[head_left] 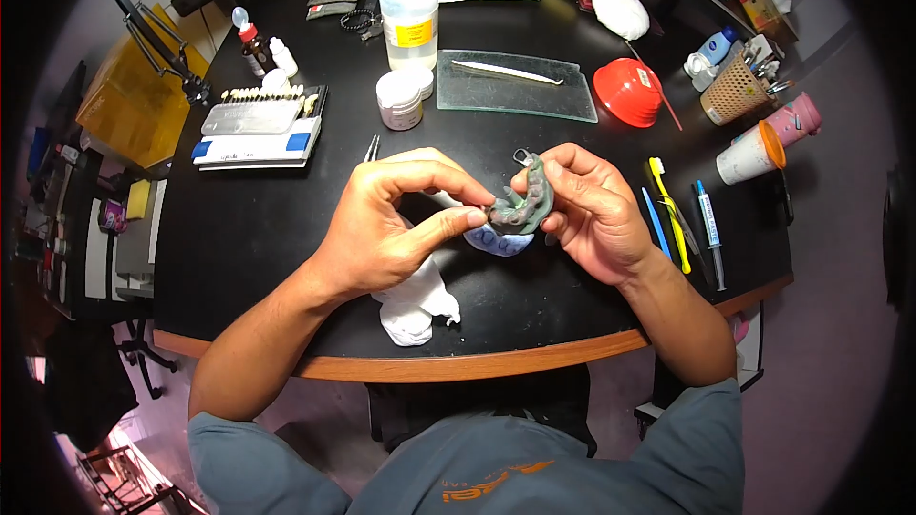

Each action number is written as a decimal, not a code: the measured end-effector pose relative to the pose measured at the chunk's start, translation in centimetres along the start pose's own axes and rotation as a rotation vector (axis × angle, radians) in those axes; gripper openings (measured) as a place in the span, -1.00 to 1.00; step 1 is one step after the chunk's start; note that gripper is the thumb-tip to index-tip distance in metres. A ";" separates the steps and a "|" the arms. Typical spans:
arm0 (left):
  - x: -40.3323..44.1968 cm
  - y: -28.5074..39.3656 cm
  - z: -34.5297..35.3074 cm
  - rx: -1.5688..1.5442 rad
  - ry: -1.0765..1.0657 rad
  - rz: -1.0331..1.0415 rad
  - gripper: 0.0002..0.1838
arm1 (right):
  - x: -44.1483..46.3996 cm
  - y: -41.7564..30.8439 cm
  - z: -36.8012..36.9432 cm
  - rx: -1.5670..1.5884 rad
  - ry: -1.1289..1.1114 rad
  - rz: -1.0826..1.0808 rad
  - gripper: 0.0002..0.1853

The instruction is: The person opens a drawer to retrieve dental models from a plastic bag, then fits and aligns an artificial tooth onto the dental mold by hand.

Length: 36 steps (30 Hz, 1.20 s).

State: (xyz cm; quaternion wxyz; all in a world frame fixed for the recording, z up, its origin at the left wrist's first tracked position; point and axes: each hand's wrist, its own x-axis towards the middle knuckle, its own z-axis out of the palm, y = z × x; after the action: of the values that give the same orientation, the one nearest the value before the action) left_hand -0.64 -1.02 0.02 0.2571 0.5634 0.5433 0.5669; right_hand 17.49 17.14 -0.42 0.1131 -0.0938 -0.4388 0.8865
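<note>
A dark green horseshoe-shaped dental impression [534, 205] with tooth hollows is held above the middle of the desk. My left hand [386, 219] pinches one end of it between thumb and fingertips. The fingers of my right hand [601, 215] close around its other side, near a small metal tab [522, 157] that sticks up from it. Just below shows a blue piece with tooth-shaped marks [501, 242]; whether it is joined to the green one I cannot tell. A crumpled white cloth [415, 310] lies under my left wrist.
At the back are a glass slab [515, 100] with a spatula [506, 72], a large bottle [410, 24], white jars [400, 100] and a red bowl [630, 93]. A tooth shade guide [258, 129] lies left. Right are a yellow toothbrush [670, 215], a syringe [711, 229] and cups [749, 157].
</note>
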 end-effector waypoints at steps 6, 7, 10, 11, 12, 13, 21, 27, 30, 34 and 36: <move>-0.1 0.3 -0.5 0.129 0.148 -0.020 -0.88 | -0.1 -0.7 -0.1 -0.168 -0.005 -0.097 -0.83; -0.1 0.4 -0.5 0.179 0.184 -0.025 -0.90 | 0.0 -0.7 0.2 -0.209 0.015 -0.149 -0.84; -0.3 -0.4 -0.8 0.379 0.185 0.067 -0.95 | 0.0 -1.3 0.9 -0.403 0.074 -0.380 -0.86; 0.0 -0.2 -1.0 0.491 0.135 0.157 -0.92 | 0.0 -1.2 0.7 -0.417 0.064 -0.494 -0.87; 0.1 -0.1 -1.0 0.573 0.107 0.238 -0.91 | -0.3 -1.2 0.3 -0.430 0.040 -0.597 -0.86; 0.2 -0.5 -0.9 0.604 0.097 0.278 -0.90 | -1.0 -1.3 0.5 -0.450 0.107 -0.646 -0.87; 0.1 -1.8 -2.1 0.703 0.135 0.281 -0.93 | -14.9 -7.0 -0.1 -1.219 0.280 -0.927 -0.91; -0.4 -1.2 -1.3 0.698 0.102 0.266 -0.94 | -31.7 -10.6 -6.3 -1.291 1.037 -0.670 -0.82; -0.3 -0.5 -0.1 0.715 0.064 0.294 -0.92 | -39.3 -8.1 -12.1 -1.149 1.438 -0.356 -0.78; -0.3 -0.3 0.5 0.715 0.054 0.294 -0.90 | -42.6 -3.7 -15.3 -0.858 1.525 -0.219 -0.78; -0.4 -0.3 0.5 0.713 0.056 0.284 -0.91 | -43.0 -2.5 -16.1 -0.720 1.528 -0.205 -0.77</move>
State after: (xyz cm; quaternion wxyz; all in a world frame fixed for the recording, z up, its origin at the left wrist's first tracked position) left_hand -0.14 -1.14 -0.55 -0.0511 0.6712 0.6298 0.3875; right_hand 63.18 18.61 -5.14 0.4212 -0.6566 -0.5035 0.3713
